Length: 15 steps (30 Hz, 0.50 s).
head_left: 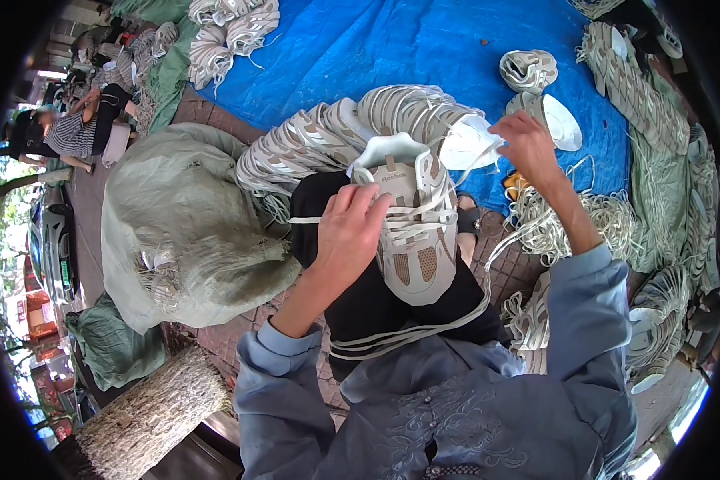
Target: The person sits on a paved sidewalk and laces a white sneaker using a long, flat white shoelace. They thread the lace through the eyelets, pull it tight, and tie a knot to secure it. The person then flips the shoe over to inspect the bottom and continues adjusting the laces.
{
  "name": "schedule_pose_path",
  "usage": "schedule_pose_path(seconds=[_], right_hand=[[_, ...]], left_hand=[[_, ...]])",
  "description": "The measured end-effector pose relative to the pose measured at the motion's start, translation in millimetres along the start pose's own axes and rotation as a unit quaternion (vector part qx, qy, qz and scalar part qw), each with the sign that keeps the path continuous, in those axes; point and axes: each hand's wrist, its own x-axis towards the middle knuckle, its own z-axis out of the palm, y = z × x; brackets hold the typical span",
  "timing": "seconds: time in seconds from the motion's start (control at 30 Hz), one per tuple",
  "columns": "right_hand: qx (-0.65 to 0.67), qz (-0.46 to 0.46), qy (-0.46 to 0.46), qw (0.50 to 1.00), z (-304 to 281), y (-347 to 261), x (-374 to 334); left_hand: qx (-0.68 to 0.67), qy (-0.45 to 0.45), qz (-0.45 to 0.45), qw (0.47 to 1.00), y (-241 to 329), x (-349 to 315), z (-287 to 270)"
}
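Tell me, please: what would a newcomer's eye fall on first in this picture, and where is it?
Probably the bright blue sheet, spread across the upper part of the picture. Next comes the beige-and-white shoe near the centre, with the left hand at its pale laces and the right hand to its upper right. A big tangle of loose laces lies farther right.

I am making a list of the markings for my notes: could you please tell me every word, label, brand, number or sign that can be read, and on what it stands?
Sneaker upper: one short dark word on its tongue, legible, but I do not copy it out.
Parked car: a green plate, too small to read.
I can make out no other text.
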Motion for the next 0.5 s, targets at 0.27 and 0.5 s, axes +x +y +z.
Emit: schedule_pose_path(seconds=[0.27,0.5], right_hand=[[0.260,-0.021,-0.093,0.961,6,-112,-13],[0.275,-0.066,-0.105,0.954,2,-107,1]], left_hand=[[0.072,-0.092,0.049,0.992,0,13,6],[-0.058,-0.049,-0.013,0.997,-2,20,1]])
